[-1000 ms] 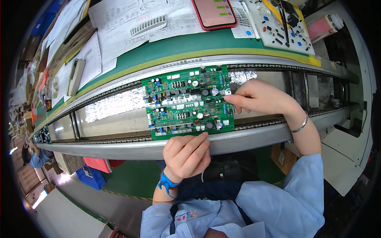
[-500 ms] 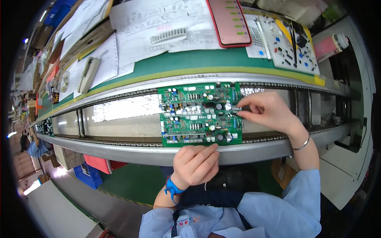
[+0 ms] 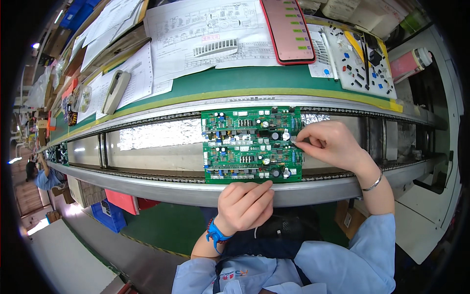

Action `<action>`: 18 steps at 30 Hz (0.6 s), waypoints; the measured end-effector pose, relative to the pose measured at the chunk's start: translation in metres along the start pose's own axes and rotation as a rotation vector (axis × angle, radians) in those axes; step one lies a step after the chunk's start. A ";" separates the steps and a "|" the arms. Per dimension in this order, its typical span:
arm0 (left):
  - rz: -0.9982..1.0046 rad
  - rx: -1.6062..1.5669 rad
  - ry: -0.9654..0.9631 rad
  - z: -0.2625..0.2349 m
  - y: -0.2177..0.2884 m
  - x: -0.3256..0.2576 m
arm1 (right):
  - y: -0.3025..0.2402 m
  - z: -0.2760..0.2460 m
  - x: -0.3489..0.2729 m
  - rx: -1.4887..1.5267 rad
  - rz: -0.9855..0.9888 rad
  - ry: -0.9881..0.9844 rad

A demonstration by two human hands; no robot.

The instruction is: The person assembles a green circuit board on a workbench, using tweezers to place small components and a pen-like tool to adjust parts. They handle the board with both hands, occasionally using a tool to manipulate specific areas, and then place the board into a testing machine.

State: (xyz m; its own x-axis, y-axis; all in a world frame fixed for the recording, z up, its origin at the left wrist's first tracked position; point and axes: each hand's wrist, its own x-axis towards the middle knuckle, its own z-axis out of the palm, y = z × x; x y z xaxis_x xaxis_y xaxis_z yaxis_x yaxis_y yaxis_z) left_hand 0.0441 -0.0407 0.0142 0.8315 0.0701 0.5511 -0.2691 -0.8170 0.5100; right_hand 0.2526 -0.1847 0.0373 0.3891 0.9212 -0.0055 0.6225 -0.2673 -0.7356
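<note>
A green circuit board crowded with small parts lies across the two rails of a conveyor in front of me. It carries two similar rows of round capacitors, white connectors and silver parts. My right hand reaches over the board's right edge, thumb and forefinger pinched together low over the parts there. Whatever sits between those fingertips is too small to make out. At the board's near edge, my left hand is curled closed over the front rail, one fingertip touching the edge. Its palm side is hidden.
Beyond the conveyor's front rail and back rail stands a green bench with papers, a red-edged phone, a stapler and a white tray of loose components with tweezers. A person works far left.
The whole view has shifted slightly, carrying the scene right and down. The right hand's thumb and forefinger have drawn closer together at the board's right side. My left hand stays at the near edge.
</note>
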 end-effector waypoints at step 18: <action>-0.008 0.005 -0.002 0.003 0.001 0.001 | -0.002 -0.015 0.001 0.625 0.408 -0.016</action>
State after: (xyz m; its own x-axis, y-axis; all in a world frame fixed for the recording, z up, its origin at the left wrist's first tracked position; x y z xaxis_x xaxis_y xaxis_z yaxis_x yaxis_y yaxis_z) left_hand 0.0458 -0.0436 0.0133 0.8349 0.0757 0.5452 -0.2596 -0.8193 0.5112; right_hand 0.2623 -0.1880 0.0489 0.4941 0.7882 -0.3669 -0.0730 -0.3828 -0.9209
